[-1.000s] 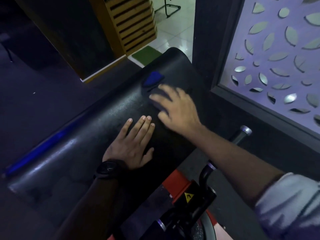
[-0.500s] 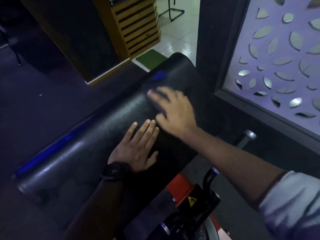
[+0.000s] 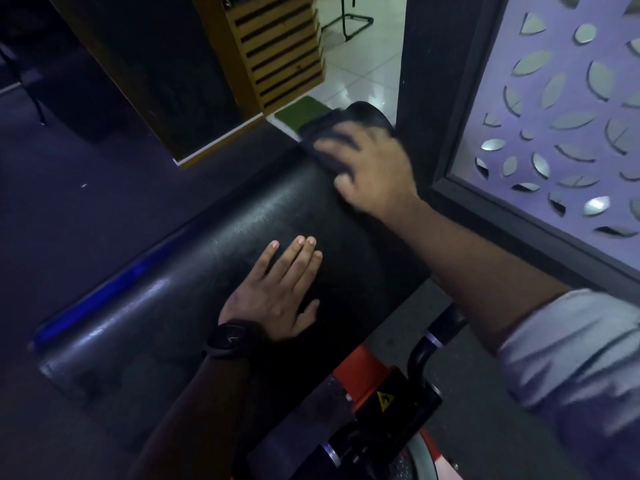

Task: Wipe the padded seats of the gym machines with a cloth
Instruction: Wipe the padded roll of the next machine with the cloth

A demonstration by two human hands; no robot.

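My right hand (image 3: pixel 372 168) presses the dark cloth (image 3: pixel 318 130) onto the far end of the seat (image 3: pixel 239 237), fingers spread flat over it. My left hand (image 3: pixel 275 296) lies flat mid-seat, fingers straight, holding nothing.

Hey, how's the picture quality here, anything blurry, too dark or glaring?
Head view: dim overall, so the dark cloth barely separates from the black pad; the right hand on the cloth is motion-blurred, while the left hand, flat on the pad, is sharp; the tiled floor beyond is bright with glare; a blue sheen runs along the pad's far edge.
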